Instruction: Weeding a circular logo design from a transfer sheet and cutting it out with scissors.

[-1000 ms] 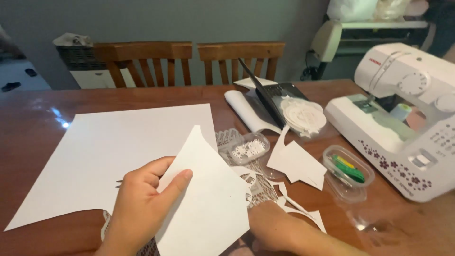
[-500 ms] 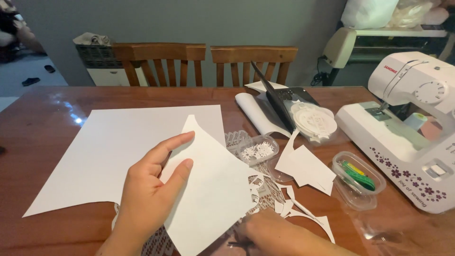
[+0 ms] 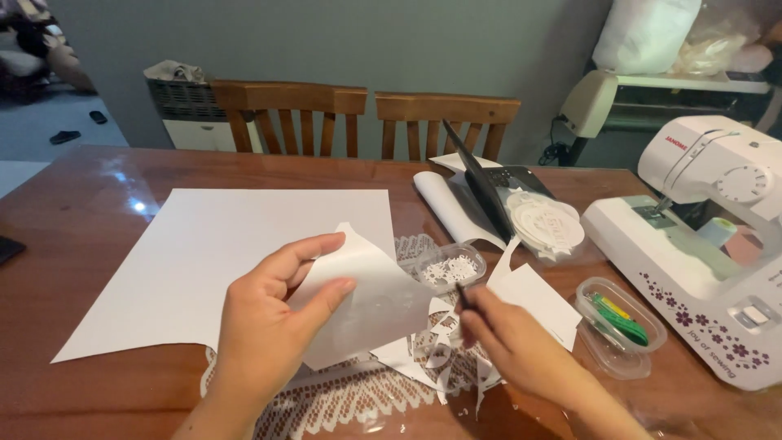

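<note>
Looks like the trimming stage. A white paper piece (image 3: 366,301) is pinched up off the table between thumb and fingers of the left hand (image 3: 273,322), near the middle. Just right of it, the right hand (image 3: 509,342) is closed round a thin dark tool (image 3: 463,295), probably a blade or pen; its tip can't be made out. A careful, steady cut seems needed next. Scraps (image 3: 432,346) underneath are half hidden.
</note>
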